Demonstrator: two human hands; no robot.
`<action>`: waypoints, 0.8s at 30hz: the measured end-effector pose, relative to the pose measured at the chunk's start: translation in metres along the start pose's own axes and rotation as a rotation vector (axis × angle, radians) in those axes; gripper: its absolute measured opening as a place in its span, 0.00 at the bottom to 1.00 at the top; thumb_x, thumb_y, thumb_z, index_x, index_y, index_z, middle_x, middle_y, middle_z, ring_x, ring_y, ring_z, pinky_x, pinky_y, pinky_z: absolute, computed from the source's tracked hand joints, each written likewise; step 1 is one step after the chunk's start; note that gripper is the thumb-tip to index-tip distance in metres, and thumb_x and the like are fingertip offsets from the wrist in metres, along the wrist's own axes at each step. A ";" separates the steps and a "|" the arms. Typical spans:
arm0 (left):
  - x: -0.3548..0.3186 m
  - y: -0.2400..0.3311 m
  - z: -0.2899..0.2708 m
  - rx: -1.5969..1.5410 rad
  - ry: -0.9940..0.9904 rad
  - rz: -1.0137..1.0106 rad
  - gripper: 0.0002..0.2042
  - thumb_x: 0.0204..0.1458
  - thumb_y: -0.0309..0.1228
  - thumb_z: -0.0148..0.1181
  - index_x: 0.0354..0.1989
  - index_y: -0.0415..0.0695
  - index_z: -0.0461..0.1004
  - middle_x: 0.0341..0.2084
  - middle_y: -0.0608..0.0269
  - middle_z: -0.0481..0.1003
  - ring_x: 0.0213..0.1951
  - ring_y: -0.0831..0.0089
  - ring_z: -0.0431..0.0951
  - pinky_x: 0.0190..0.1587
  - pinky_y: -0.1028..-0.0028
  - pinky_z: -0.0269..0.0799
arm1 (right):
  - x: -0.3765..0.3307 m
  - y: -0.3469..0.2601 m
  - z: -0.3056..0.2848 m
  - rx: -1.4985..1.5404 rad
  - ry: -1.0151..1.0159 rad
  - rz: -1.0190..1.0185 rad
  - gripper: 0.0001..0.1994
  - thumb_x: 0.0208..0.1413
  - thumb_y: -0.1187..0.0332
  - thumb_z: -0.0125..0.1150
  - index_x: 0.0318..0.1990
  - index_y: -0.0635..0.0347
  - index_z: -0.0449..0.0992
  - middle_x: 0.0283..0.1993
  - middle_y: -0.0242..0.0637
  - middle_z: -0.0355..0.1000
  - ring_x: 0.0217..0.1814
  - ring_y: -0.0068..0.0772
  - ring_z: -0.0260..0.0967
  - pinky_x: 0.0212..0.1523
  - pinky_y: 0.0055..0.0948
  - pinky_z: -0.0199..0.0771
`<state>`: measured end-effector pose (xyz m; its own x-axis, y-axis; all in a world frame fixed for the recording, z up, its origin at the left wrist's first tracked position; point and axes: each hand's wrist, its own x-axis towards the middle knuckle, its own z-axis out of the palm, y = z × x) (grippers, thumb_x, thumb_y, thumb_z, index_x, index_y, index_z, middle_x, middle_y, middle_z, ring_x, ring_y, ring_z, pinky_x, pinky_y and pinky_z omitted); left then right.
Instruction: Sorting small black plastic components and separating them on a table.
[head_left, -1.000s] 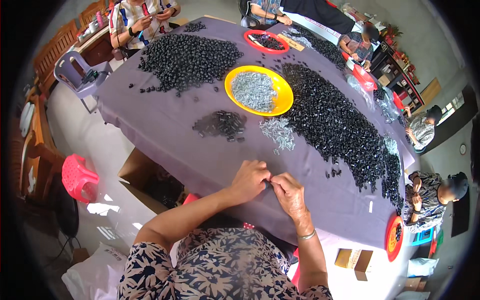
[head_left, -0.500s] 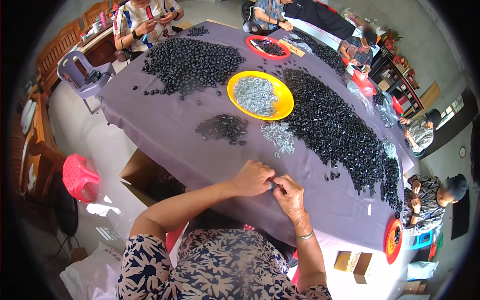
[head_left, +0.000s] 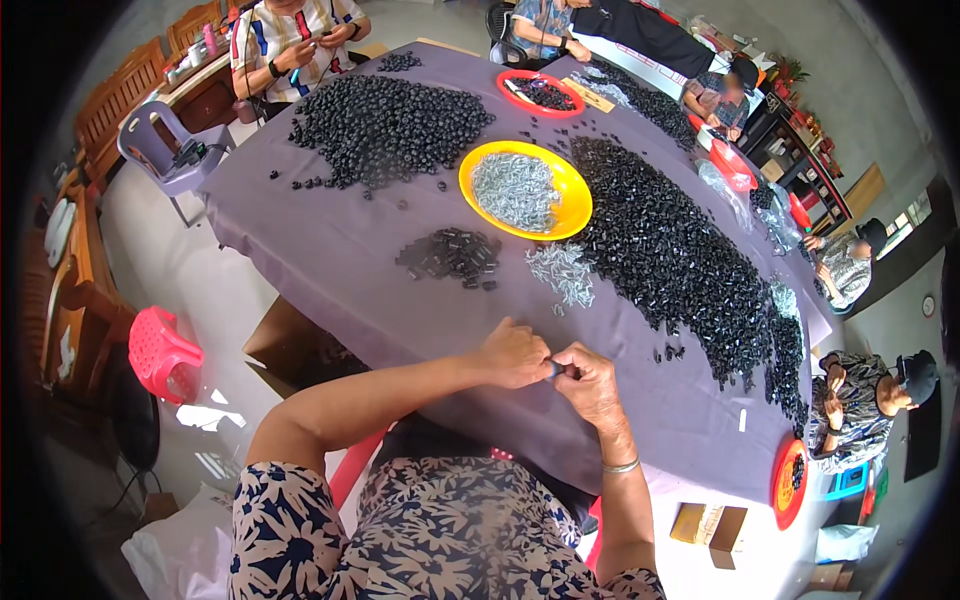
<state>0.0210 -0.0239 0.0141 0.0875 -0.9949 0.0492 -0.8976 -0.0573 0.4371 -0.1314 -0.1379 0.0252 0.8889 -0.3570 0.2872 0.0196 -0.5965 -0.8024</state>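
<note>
Above the near edge of the cloth-covered table (head_left: 360,270), my two hands meet. My left hand (head_left: 514,356) is closed, its fingers curled toward the other hand. Thumb and fingers of my right hand (head_left: 588,384) pinch a small dark piece (head_left: 556,370), which spans the gap between the hands. Its exact kind is too small to tell, and the left fingertips are hidden. Beyond the hands lie a small heap of short black tube-like pieces (head_left: 452,256) and a scatter of clear small parts (head_left: 563,275). A yellow bowl (head_left: 580,212) farther back holds more clear parts.
A long mound of black pieces (head_left: 680,260) covers the table's right side; round black parts (head_left: 390,125) are heaped at far left. Red trays (head_left: 505,78) stand around the edges. Several people sit along the far and right sides. A pink stool (head_left: 160,345) stands at left.
My hands stay together and have shifted slightly to the right. The dark piece between them shows more plainly now, where a bluish spot showed before. The heaps look the same.
</note>
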 end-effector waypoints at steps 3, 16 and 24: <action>0.006 0.001 -0.003 -0.026 -0.079 -0.023 0.14 0.51 0.41 0.48 0.23 0.45 0.75 0.26 0.57 0.78 0.38 0.56 0.77 0.42 0.54 0.63 | 0.000 0.001 0.000 0.044 -0.016 0.068 0.10 0.40 0.84 0.64 0.33 0.62 0.77 0.25 0.26 0.68 0.22 0.14 0.60 0.24 0.20 0.63; 0.022 -0.007 -0.034 -0.023 -0.381 0.006 0.11 0.46 0.36 0.55 0.28 0.43 0.80 0.27 0.51 0.80 0.34 0.53 0.81 0.34 0.58 0.72 | 0.008 -0.005 0.007 -0.144 0.035 -0.067 0.13 0.36 0.78 0.75 0.30 0.63 0.76 0.23 0.28 0.68 0.24 0.14 0.60 0.25 0.21 0.65; 0.036 0.002 -0.054 -0.142 -0.588 -0.091 0.16 0.50 0.40 0.50 0.28 0.41 0.79 0.30 0.53 0.80 0.36 0.58 0.81 0.37 0.57 0.71 | 0.002 -0.005 0.002 -0.104 0.014 0.075 0.12 0.39 0.79 0.73 0.32 0.64 0.76 0.25 0.31 0.69 0.23 0.19 0.64 0.26 0.24 0.68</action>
<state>0.0455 -0.0558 0.0654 -0.1287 -0.8676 -0.4803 -0.8278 -0.1727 0.5337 -0.1287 -0.1346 0.0288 0.8795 -0.4131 0.2362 -0.0952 -0.6391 -0.7632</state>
